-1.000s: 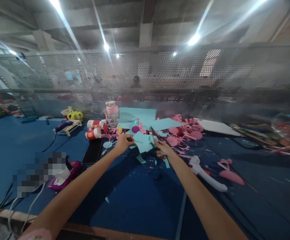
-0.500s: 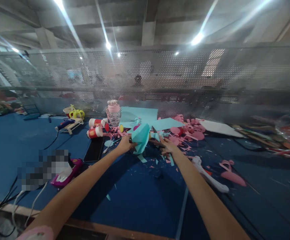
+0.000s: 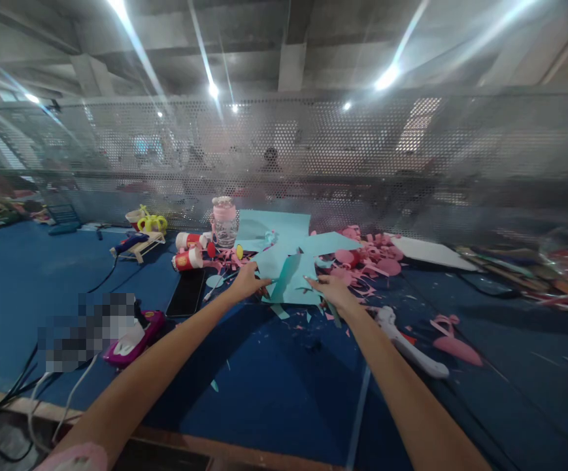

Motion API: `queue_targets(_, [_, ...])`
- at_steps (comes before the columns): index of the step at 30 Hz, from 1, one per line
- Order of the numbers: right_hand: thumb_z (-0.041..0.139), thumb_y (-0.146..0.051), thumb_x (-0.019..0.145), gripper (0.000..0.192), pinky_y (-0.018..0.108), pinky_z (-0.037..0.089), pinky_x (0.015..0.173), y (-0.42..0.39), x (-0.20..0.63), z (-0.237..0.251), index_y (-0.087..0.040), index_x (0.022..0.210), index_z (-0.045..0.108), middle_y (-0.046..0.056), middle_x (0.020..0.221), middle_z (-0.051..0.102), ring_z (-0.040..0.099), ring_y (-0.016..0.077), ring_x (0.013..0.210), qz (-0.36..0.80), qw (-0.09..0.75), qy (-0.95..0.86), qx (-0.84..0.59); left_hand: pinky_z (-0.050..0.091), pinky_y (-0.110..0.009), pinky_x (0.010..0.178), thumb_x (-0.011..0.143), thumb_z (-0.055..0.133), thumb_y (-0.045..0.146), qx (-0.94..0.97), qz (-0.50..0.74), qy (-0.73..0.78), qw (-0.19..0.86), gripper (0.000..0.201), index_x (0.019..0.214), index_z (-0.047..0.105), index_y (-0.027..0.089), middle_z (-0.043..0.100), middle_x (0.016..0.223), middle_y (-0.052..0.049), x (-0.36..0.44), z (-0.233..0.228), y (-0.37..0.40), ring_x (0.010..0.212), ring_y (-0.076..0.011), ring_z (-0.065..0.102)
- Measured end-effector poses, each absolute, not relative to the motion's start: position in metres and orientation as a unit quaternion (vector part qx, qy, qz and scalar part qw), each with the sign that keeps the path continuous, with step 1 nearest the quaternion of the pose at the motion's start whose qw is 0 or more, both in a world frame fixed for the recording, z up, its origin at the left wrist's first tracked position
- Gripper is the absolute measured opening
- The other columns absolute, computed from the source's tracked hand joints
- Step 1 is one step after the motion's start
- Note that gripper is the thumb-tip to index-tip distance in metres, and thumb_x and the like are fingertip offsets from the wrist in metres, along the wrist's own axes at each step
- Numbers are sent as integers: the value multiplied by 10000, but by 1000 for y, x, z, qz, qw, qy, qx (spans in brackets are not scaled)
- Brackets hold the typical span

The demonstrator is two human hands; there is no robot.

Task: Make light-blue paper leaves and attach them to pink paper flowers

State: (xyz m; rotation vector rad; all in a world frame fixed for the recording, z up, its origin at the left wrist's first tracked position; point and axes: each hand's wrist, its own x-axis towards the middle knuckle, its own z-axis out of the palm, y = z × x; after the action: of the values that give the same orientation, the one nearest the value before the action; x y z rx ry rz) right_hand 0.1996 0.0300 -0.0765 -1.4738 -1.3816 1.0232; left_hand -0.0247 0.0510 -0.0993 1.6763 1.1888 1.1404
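My left hand [image 3: 247, 281] pinches the left edge of a teal paper sheet [image 3: 291, 278], which is partly curled up just above the blue table [image 3: 274, 379]. At the sheet's right edge, my right hand [image 3: 333, 289] has its fingers closed. It still grips the scissors seen a moment ago, and their blades are hidden behind the paper. More teal sheets [image 3: 274, 226] lie flat behind it. Small teal offcuts [image 3: 278, 311] are scattered below my hands.
A pink-lidded jar [image 3: 223, 222], two red-and-white cups [image 3: 188, 260] and a black phone [image 3: 185, 292] sit to the left. Pink scraps [image 3: 372, 255], a white glue gun [image 3: 408, 343] and a white sheet [image 3: 431, 252] lie to the right. A perforated screen [image 3: 313, 157] closes off the back.
The teal sheet was lifted and turned in my hands, then lowered and spread wider. The scissor blades, visible before, are now covered by it.
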Motion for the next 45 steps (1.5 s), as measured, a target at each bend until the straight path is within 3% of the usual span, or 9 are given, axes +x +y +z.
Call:
queue_targets(11, [612, -438, 659, 304, 209, 299, 301, 52, 213, -69, -141, 618, 661, -65, 355, 400, 324, 65, 280, 315, 474, -564, -598, 503, -252, 523, 709, 577, 271, 462, 583, 564, 358, 161, 718, 567, 112, 617, 585, -24, -75, -90, 77, 542, -147, 618])
queue_targets(13, [611, -449, 656, 316, 206, 293, 307, 53, 214, -73, -138, 622, 661, -68, 343, 379, 330, 68, 290, 314, 476, -564, -598, 504, -255, 515, 686, 601, 228, 448, 573, 581, 365, 162, 778, 555, 103, 621, 592, -33, -78, -93, 77, 535, -153, 623])
queue_targets(19, [642, -517, 595, 407, 211, 287, 291, 50, 218, -87, -111, 621, 669, -79, 317, 304, 299, 65, 281, 335, 446, -579, -595, 480, -266, 454, 607, 668, 155, 459, 505, 648, 338, 528, 1069, 423, 85, 639, 642, -58, -82, -94, 69, 476, -178, 614])
queue_targets(31, [566, -534, 666, 411, 249, 329, 330, 38, 216, -87, -133, 617, 643, -36, 391, 396, 363, 89, 293, 316, 396, -611, -608, 476, -283, 591, 684, 539, 175, 586, 342, 707, 200, 477, 1093, 325, 53, 639, 810, -144, -81, -76, 23, 459, -154, 596])
queue_targets(35, [539, -479, 705, 345, 272, 396, 491, 35, 223, -75, -144, 663, 615, 32, 548, 548, 532, 169, 520, 212, 445, -608, -622, 476, -308, 648, 731, 504, 233, 639, 282, 697, 163, 524, 1152, 270, 26, 626, 869, -172, -75, -69, 6, 576, -195, 635])
queue_targets(38, [528, -487, 721, 355, 296, 414, 649, 32, 219, -67, -143, 715, 614, 78, 734, 620, 562, 215, 747, 107, 520, -626, -571, 452, -409, 754, 749, 518, 348, 644, 266, 716, 39, 609, 1186, 287, -7, 559, 1019, -265, -68, -61, -9, 922, -342, 591])
queue_targets(40, [513, -508, 737, 375, 288, 416, 647, 27, 209, -64, -148, 718, 615, 66, 752, 620, 560, 198, 739, 136, 540, -663, -501, 400, -476, 844, 754, 525, 378, 635, 301, 706, -83, 627, 1213, 316, 7, 447, 1177, -297, -62, -55, -15, 1138, -408, 425])
queue_targets(42, [510, -540, 731, 395, 264, 401, 538, 21, 194, -65, -157, 720, 605, 27, 649, 588, 533, 158, 598, 235, 536, -671, -456, 336, -510, 918, 783, 498, 377, 664, 351, 647, -132, 548, 1205, 381, 48, 409, 1231, -261, -54, -48, -17, 1205, -392, 338])
queue_targets(45, [539, -552, 709, 389, 244, 354, 425, 9, 170, -72, -172, 773, 589, -10, 567, 554, 470, 123, 458, 381, 494, -657, -423, 392, -417, 903, 841, 428, 350, 772, 390, 502, 9, 401, 1188, 445, 151, 490, 1180, -154, -40, -47, -12, 1116, -265, 452])
